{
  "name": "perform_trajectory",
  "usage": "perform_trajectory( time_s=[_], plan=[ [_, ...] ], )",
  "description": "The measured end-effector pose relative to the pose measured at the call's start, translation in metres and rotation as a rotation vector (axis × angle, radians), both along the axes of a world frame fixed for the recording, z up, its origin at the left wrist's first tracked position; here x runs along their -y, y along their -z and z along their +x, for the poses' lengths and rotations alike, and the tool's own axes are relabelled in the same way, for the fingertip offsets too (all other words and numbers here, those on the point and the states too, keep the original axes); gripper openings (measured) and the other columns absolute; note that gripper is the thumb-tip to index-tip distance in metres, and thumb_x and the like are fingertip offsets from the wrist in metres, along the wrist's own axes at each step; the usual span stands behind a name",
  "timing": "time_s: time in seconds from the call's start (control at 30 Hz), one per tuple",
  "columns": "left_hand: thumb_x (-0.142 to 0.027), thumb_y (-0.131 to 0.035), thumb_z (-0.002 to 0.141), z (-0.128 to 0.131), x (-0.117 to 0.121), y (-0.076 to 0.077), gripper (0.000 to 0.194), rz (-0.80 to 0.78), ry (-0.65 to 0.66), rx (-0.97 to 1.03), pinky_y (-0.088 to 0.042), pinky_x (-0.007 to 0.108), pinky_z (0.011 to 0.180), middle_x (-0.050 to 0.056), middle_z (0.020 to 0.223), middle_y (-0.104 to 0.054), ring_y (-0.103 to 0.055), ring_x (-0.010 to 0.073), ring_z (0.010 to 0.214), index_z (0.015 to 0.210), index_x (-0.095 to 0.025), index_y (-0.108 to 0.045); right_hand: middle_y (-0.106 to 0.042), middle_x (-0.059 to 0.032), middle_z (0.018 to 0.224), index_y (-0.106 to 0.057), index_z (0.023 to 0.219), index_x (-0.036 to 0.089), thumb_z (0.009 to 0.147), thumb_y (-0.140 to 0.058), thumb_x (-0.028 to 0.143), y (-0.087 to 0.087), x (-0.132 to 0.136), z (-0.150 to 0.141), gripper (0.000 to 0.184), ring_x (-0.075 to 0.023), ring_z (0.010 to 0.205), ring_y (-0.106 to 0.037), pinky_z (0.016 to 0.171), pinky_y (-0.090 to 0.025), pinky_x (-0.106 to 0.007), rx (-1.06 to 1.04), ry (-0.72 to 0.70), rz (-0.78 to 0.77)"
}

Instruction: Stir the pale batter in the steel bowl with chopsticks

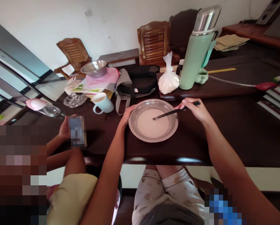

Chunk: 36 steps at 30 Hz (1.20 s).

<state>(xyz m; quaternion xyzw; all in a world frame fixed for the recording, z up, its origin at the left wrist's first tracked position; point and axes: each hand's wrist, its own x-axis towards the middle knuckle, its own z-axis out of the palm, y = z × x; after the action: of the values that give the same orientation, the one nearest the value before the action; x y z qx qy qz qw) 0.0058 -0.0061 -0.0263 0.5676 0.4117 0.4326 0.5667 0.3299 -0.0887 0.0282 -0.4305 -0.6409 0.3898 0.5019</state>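
Note:
A metal bowl (132, 131) of milky, pale liquid (151, 126) stands on the dark table near its front edge. My left hand (128, 113) grips the bowl's left rim, its fingers partly hidden behind the side. In my right hand (193, 107) is a pair of dark chopsticks (169, 113), held slanting down to the left with the tips at the liquid. Behind the bowl sits a tied clear plastic bag of white powder (168, 82). A light blue mug (103, 103) is left of my left hand.
A tall green thermos (196, 59) rises at the back right. On the left are a glass ashtray (75, 100), another metal bowl (94, 68) on a pink cloth, and a clear bottle (49, 110). Another person's hand (64, 128) holds a phone. Books (278, 103) are stacked at right.

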Motion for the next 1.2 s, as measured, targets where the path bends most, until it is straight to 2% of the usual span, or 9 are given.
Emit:
perform_trajectory(
  time_s=[0.07, 0.17, 0.4, 0.57, 0.73, 0.87, 0.97, 1.07, 1.2],
  plan=[
    [-0.042, -0.058, 0.075, -0.0005, -0.0001, 0.0002, 0.046, 0.002, 0.008, 0.004, -0.040, 0.035, 0.097, 0.009, 0.113, -0.067, -0.055, 0.0296, 0.113, 0.108, -0.012, -0.069, -0.073, -0.0054, 0.076, -0.065, 0.064, 0.020, 0.085, -0.056, 0.052, 0.0003, 0.0002, 0.0006, 0.040, -0.0205, 0.076, -0.067, 0.068, -0.048, -0.030, 0.015, -0.034, -0.030],
    [-0.042, -0.057, 0.076, -0.0012, -0.0004, 0.0012, 0.045, 0.000, 0.020, 0.004, -0.041, 0.035, 0.097, 0.008, 0.110, -0.068, -0.055, 0.0293, 0.113, 0.108, -0.013, -0.069, -0.073, -0.0053, 0.082, -0.067, 0.067, 0.021, 0.085, -0.055, 0.054, 0.0002, 0.0010, -0.0024, 0.039, -0.0209, 0.084, -0.067, 0.077, -0.049, -0.031, 0.067, -0.115, -0.028],
    [-0.042, -0.058, 0.076, 0.0001, 0.0013, -0.0005, 0.045, -0.011, 0.000, 0.004, -0.042, 0.035, 0.095, 0.009, 0.110, -0.068, -0.057, 0.0290, 0.110, 0.107, -0.012, -0.069, -0.073, -0.0058, 0.074, -0.065, 0.062, 0.021, 0.082, -0.057, 0.058, -0.0009, 0.0009, 0.0001, 0.042, -0.0226, 0.076, -0.068, 0.068, -0.049, -0.032, 0.012, -0.009, -0.029],
    [-0.042, -0.056, 0.076, -0.0002, -0.0003, 0.0012, 0.046, -0.005, 0.000, -0.014, -0.042, 0.035, 0.094, 0.009, 0.106, -0.069, -0.057, 0.0286, 0.108, 0.109, -0.012, -0.068, -0.073, -0.0045, 0.083, -0.068, 0.068, 0.022, 0.082, -0.057, 0.058, -0.0013, 0.0008, 0.0000, 0.040, -0.0228, 0.088, -0.067, 0.085, -0.048, -0.035, 0.060, -0.073, 0.000],
    [-0.041, -0.057, 0.078, -0.0018, -0.0004, 0.0021, 0.045, -0.021, 0.022, 0.022, -0.042, 0.034, 0.094, 0.008, 0.106, -0.069, -0.058, 0.0273, 0.107, 0.110, -0.013, -0.068, -0.072, -0.0050, 0.071, -0.065, 0.061, 0.021, 0.083, -0.057, 0.056, -0.0007, 0.0002, 0.0032, 0.041, -0.0216, 0.074, -0.068, 0.067, -0.049, -0.032, -0.012, 0.010, -0.014],
    [-0.041, -0.058, 0.077, -0.0032, -0.0007, 0.0022, 0.045, -0.018, 0.021, 0.030, -0.042, 0.034, 0.094, 0.008, 0.105, -0.069, -0.059, 0.0271, 0.105, 0.109, -0.012, -0.069, -0.073, -0.0046, 0.082, -0.068, 0.067, 0.022, 0.082, -0.056, 0.057, -0.0016, 0.0017, -0.0039, 0.040, -0.0228, 0.086, -0.067, 0.082, -0.048, -0.035, 0.063, -0.110, -0.022],
    [-0.042, -0.058, 0.076, -0.0027, -0.0009, 0.0020, 0.046, -0.015, 0.017, 0.020, -0.042, 0.035, 0.094, 0.009, 0.106, -0.069, -0.059, 0.0276, 0.105, 0.109, -0.013, -0.069, -0.073, -0.0046, 0.081, -0.067, 0.066, 0.022, 0.081, -0.058, 0.058, -0.0016, 0.0011, -0.0025, 0.040, -0.0230, 0.086, -0.068, 0.085, -0.048, -0.035, 0.032, -0.042, 0.000],
    [-0.042, -0.057, 0.076, -0.0013, 0.0000, 0.0007, 0.045, -0.011, 0.006, 0.003, -0.042, 0.036, 0.095, 0.008, 0.108, -0.068, -0.057, 0.0284, 0.108, 0.108, -0.013, -0.069, -0.071, -0.0050, 0.069, -0.064, 0.059, 0.021, 0.080, -0.059, 0.058, -0.0012, 0.0008, 0.0026, 0.043, -0.0227, 0.073, -0.068, 0.073, -0.050, -0.034, -0.036, 0.027, -0.020],
    [-0.041, -0.058, 0.076, -0.0007, 0.0014, -0.0009, 0.042, -0.012, -0.001, 0.005, -0.041, 0.035, 0.096, 0.007, 0.108, -0.069, -0.057, 0.0283, 0.109, 0.106, -0.013, -0.070, -0.073, -0.0045, 0.077, -0.067, 0.064, 0.022, 0.083, -0.057, 0.055, -0.0019, 0.0023, -0.0016, 0.040, -0.0222, 0.079, -0.068, 0.078, -0.049, -0.033, 0.034, -0.114, -0.045]
  ],
)
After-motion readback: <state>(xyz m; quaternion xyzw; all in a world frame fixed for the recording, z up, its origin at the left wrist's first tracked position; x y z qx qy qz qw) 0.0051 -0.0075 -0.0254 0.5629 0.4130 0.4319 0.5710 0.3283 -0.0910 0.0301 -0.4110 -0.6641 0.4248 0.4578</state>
